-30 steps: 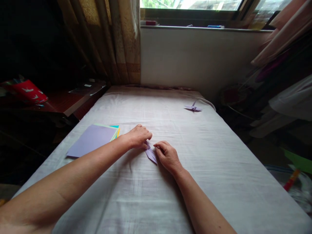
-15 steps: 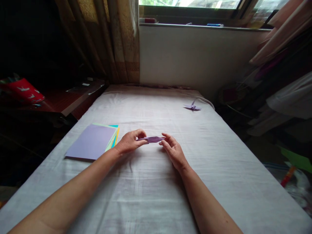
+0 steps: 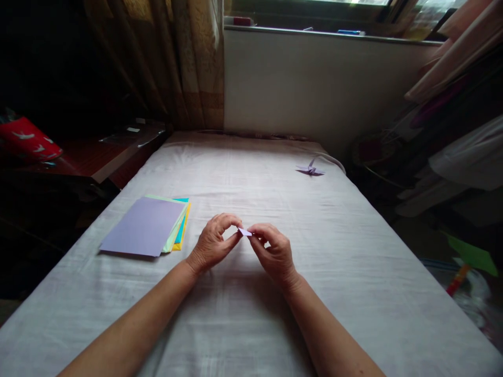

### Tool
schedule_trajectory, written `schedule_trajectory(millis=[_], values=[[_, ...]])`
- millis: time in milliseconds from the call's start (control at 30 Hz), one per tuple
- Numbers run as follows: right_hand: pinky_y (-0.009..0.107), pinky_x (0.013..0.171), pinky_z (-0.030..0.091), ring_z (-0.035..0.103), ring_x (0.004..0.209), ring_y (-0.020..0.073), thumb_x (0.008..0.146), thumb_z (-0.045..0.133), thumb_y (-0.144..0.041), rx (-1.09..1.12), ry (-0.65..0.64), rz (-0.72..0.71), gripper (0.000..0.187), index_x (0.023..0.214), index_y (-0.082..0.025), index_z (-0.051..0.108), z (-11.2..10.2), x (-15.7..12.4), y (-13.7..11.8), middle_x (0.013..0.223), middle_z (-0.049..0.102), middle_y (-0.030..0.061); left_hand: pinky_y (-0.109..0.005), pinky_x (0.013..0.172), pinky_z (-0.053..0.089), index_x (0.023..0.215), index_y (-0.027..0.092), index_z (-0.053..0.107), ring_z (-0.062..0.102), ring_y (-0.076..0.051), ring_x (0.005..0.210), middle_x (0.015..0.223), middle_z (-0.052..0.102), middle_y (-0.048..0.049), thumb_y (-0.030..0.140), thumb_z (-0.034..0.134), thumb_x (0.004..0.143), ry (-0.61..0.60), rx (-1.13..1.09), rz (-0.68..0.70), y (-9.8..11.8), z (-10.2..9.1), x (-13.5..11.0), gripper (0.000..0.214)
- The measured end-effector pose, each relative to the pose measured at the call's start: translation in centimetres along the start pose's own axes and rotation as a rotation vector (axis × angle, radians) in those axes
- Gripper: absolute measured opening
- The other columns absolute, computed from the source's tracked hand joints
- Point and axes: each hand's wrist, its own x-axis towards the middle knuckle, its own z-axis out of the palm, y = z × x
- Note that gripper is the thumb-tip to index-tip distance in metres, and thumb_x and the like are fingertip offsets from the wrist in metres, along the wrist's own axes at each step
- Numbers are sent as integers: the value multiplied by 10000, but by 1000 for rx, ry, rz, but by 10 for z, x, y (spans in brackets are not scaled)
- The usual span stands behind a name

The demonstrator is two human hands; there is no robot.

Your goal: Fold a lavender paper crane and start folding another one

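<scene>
A small piece of folded purple paper (image 3: 245, 232) is pinched between both hands above the middle of the cloth. My left hand (image 3: 216, 240) grips its left end with thumb and fingers, and my right hand (image 3: 274, 251) grips the right end the same way. Fingertips hide much of the paper, so its full shape cannot be made out. To the left lies a stack of square paper sheets (image 3: 143, 225), purple on top with green, blue and yellow edges showing. A folded purple paper crane (image 3: 310, 169) rests toward the far right.
The white cloth-covered surface (image 3: 236, 324) runs back to a wall beneath a window. At left is a brown table (image 3: 88, 162) with a red container (image 3: 29, 140) on it. Hanging clothes (image 3: 467, 152) and a green sheet (image 3: 471, 255) are at the right.
My right hand, open beside the paper before, has closed on its right end. The paper is turned, with less of it showing. The view has shifted slightly.
</scene>
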Motion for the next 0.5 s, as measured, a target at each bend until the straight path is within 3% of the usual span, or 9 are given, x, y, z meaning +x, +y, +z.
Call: schedule_trajectory(millis=[100,200,333,500], values=[[284,733,555,666,834,162,926,491,-208,-139,-58,-128,180,941,-238,668,-3,1,-1,928,705,58,-354,874,459,942,242,665,619,-192,916,931,679,-30,251,567,903,25,301,206,2,-7,-4,105],[297,826,551,673,914,168,943,457,-177,-223,-110,-222,214,997,-233,656,-2,0,2,986,712,68,-324,795,466,950,237,678,615,-186,845,886,679,-35,234,517,940,63,463,317,-3,-8,-11,161],[282,834,537,665,963,177,930,469,-168,-328,-183,-267,226,1060,-224,646,3,-2,6,1058,703,81,-303,762,473,943,232,679,610,-181,813,872,680,-36,210,503,947,99,534,301,-12,-3,-22,178],[265,779,510,664,853,169,934,510,-199,-468,-335,-312,185,978,-239,685,3,-6,8,993,725,53,-311,709,460,948,233,672,607,-179,746,865,693,-27,218,499,952,4,645,278,-15,-2,-37,173]])
